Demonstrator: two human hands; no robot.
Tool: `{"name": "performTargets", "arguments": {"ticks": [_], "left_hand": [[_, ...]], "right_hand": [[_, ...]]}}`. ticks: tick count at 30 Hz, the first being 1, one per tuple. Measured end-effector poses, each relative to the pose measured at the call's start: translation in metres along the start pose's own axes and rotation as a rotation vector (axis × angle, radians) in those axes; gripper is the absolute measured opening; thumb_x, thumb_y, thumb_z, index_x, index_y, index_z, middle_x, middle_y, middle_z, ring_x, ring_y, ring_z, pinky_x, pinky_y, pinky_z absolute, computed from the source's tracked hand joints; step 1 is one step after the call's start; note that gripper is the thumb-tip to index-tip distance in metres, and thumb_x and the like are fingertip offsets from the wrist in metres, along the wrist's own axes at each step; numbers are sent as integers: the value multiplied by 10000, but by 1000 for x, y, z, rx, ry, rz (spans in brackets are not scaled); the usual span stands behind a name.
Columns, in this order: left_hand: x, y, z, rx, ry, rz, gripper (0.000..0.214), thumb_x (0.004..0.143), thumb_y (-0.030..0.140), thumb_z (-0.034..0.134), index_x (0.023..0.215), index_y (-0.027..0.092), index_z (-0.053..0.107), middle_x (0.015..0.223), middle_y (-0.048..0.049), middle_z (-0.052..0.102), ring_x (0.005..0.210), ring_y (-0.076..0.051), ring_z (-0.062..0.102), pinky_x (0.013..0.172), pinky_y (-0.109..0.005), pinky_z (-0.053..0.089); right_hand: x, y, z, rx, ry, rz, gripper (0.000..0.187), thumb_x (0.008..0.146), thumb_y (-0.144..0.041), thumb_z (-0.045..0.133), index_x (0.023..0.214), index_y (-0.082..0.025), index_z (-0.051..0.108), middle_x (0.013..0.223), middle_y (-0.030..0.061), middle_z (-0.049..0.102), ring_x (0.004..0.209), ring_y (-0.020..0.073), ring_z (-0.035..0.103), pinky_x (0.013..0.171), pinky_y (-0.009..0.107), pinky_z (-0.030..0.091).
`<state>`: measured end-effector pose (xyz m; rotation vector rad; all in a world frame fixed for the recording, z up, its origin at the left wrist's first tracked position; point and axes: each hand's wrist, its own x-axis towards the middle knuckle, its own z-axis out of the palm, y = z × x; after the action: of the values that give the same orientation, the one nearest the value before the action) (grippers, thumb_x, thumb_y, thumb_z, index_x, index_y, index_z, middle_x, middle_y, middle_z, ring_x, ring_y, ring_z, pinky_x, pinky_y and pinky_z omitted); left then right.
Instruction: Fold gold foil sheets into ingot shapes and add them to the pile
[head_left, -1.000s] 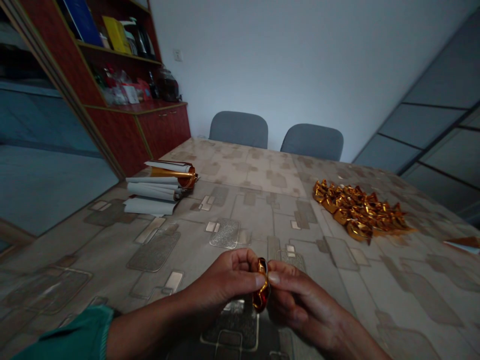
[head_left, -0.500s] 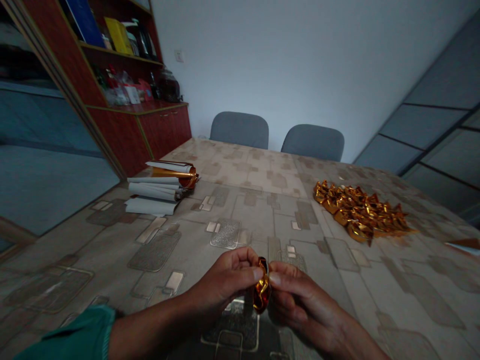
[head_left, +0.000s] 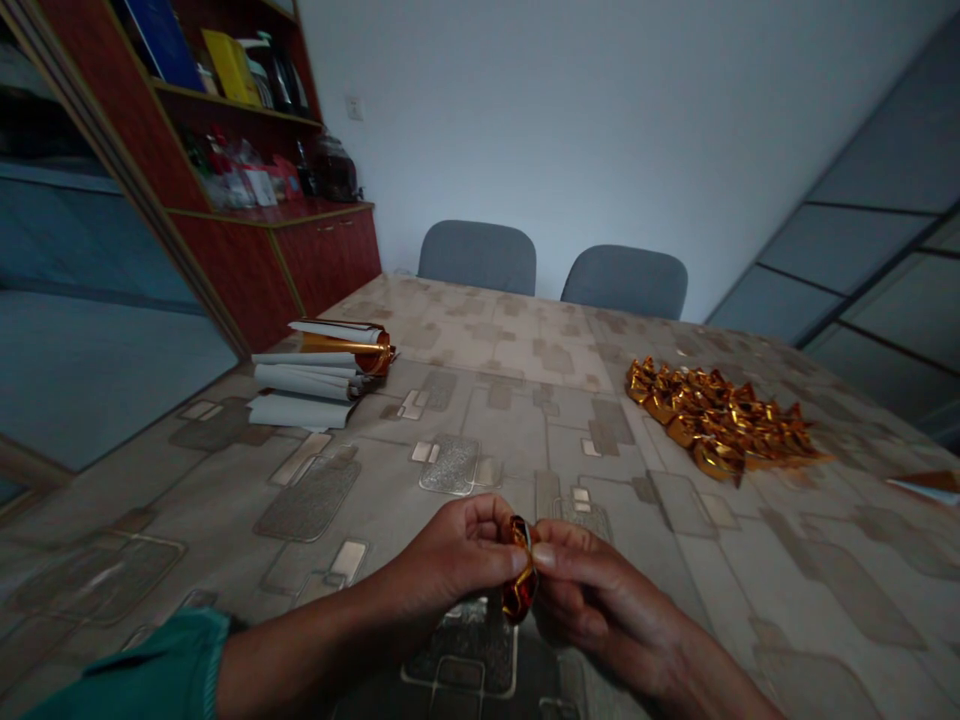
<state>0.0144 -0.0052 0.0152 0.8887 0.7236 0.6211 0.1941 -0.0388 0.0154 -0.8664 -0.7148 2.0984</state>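
Note:
Between my two hands, above the near part of the table, is a small folded piece of shiny gold foil paper (head_left: 519, 598). My left hand (head_left: 466, 548) pinches it from the left, thumb on top. From the right, the thumb and fingers of my right hand (head_left: 589, 580) grip its other edge. The piece stands on edge, and a pale strip shows along its top. My fingers hide part of its sides. Farther right on the table lies a group of folded gold foil ingots (head_left: 720, 415), set close together in rows.
Gold-and-white paper sheets (head_left: 304, 410) lie curled in a pile at the left of the patterned table (head_left: 517, 350). One sheet (head_left: 930, 486) is at the right edge. Two grey chairs (head_left: 477, 258) stand behind; a red cabinet (head_left: 330, 255) rises at the back left.
Both hands keep hold of the gold paper. My right thumb has shifted slightly left towards my left thumb, and the piece looks a little narrower. The view has moved slightly.

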Motion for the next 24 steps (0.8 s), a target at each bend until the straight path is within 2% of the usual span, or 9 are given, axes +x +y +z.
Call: {"name": "performTargets", "arguments": {"ticks": [5,12,16,19,24], "left_hand": [[-2,7,3,-47,-42,-42,466,617,412,899,829,165,565,736,-2,664,628,-113,599,603,-229,421],[-1,3,1,-55,-48,-19,440,644,406,892,784,170,547,686,18,635,596,-98,570,588,-221,415],[-4,5,2,-191,-115,-29,345,747,364,827,869,154,581,804,-26,675,722,-137,635,704,-269,486],[-6,8,2,-276,-140,-29,278,769,287,804,894,141,603,834,-31,672,755,-137,644,754,-288,503],[-5,8,0,-239,-145,-36,318,728,252,839,920,151,607,825,-15,667,721,-122,639,708,-259,495]], "right_hand": [[1,-1,-1,-2,-20,-4,368,773,-365,811,626,-187,524,391,-113,415,347,35,246,380,196,172],[2,1,-1,25,-18,4,309,772,-327,817,685,-176,562,422,-110,433,361,37,237,390,198,172],[-1,-3,-3,50,-45,-21,289,819,-326,784,701,-163,577,452,-105,434,376,32,238,408,193,184],[-2,-5,-5,68,-70,-20,250,822,-299,785,740,-159,594,475,-104,438,387,31,240,419,192,184],[-1,-4,-8,74,-86,5,214,786,-272,802,785,-149,626,490,-92,464,402,39,271,438,196,215]]}}
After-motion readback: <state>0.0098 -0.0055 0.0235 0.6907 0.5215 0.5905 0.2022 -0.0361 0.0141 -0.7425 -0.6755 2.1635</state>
